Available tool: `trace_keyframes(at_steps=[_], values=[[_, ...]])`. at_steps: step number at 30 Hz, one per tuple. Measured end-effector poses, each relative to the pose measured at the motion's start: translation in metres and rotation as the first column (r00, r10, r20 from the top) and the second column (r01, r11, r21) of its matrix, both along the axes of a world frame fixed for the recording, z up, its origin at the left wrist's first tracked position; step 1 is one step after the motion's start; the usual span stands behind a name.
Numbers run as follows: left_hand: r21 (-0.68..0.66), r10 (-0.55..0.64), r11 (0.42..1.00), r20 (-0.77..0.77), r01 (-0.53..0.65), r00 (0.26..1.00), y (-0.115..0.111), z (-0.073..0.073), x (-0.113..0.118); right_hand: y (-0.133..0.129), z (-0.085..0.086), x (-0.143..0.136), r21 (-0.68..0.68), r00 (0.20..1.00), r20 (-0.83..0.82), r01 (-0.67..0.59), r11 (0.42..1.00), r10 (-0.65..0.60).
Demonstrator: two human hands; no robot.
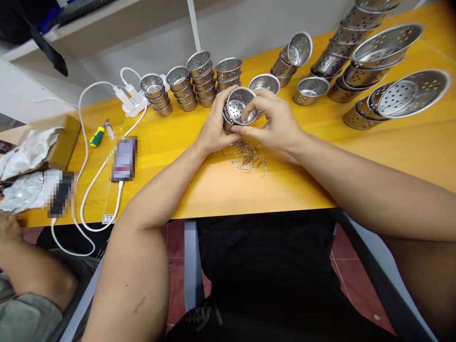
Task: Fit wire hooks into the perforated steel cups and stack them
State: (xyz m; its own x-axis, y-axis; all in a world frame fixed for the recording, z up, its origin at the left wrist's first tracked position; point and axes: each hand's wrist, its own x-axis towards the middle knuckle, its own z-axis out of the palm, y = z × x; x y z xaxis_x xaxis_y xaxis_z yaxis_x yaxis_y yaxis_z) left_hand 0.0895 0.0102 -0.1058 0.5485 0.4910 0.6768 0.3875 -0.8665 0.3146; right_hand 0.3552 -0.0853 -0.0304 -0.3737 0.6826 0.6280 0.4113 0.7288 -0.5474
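Observation:
A perforated metal cup (238, 108) is held between both hands, its open mouth tilted up toward me; another rim shows just under it. My left hand (216, 124) wraps round its left side. My right hand (272, 118) grips the right side of the rim, thumb at the front and a finger reaching inside. Loose thin metal wire rings (245, 156) lie on the table just below the hands. Right behind my right hand stands another perforated cup (264, 83).
Stacked metal cups (204, 78) stand along the back, with taller, leaning stacks (370, 71) at right. At left are a phone (124, 159), white cables, a power strip (134, 103), a green-yellow screwdriver (97, 137) and plastic bags (26, 190). Another person's arm (39, 266) is at lower left.

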Motion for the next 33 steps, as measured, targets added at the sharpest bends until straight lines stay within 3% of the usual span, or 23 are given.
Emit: trace_keyframes(at_steps=[7,15,22,26,33], values=[[-0.029,-0.001,1.0,-0.008,0.0,1.0,-0.003,0.006,-0.001,0.003,-0.006,0.0,-0.037,1.0,-0.002,-0.008,0.999,0.007],[-0.104,0.009,0.995,0.002,-0.009,1.0,-0.001,0.007,-0.005,-0.007,0.017,0.008,-0.113,0.997,0.041,-0.055,0.992,0.06],[-0.119,-0.007,0.993,0.017,0.009,1.0,-0.002,0.004,-0.004,0.003,0.016,0.016,0.039,0.98,0.115,-0.167,0.985,0.162],[-0.115,-0.028,0.993,0.088,0.038,0.996,0.002,0.003,-0.005,0.005,0.019,0.019,-0.021,0.989,0.077,-0.124,0.992,0.126],[-0.122,-0.078,0.989,0.074,0.087,0.994,0.012,0.003,-0.013,0.0,0.023,0.021,-0.095,0.996,0.08,-0.036,0.995,0.044]])
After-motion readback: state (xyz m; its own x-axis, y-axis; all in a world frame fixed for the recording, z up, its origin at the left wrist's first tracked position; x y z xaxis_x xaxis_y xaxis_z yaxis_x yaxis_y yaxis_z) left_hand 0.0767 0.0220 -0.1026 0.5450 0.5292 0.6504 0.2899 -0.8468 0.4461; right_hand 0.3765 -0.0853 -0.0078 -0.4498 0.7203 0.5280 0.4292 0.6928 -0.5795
